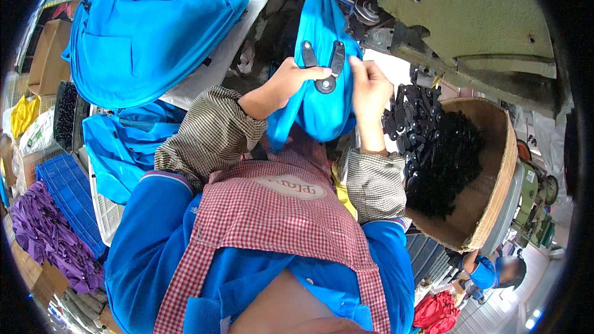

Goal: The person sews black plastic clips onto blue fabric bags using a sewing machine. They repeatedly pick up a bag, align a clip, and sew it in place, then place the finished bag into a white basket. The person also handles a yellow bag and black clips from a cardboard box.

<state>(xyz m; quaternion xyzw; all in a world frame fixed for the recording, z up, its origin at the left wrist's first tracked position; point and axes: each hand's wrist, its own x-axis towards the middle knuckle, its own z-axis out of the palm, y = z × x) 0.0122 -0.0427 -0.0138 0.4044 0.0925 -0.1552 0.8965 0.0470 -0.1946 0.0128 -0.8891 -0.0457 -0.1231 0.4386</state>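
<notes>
A bright blue fabric piece [322,21] hangs in front of me, its narrow end pointing away and its rounded part near my apron. A black V-shaped hinged plastic piece [325,85] with metal rivets lies against the fabric. My left hand [281,89] is closed on the fabric's left side, its thumb stretched over the black piece. At the opposite edge, my right hand [371,89] has its fingers curled, with thumb and forefinger pinched at the blue fabric. Part of the fabric behind my hands is hidden.
Blue fabric pieces [148,37] are heaped on a metal tabletop [207,80] at the left. A cardboard box [492,201] of black plastic parts [439,161] stands at my right, below a green machine [470,18]. Behind it, another person [486,272] is visible.
</notes>
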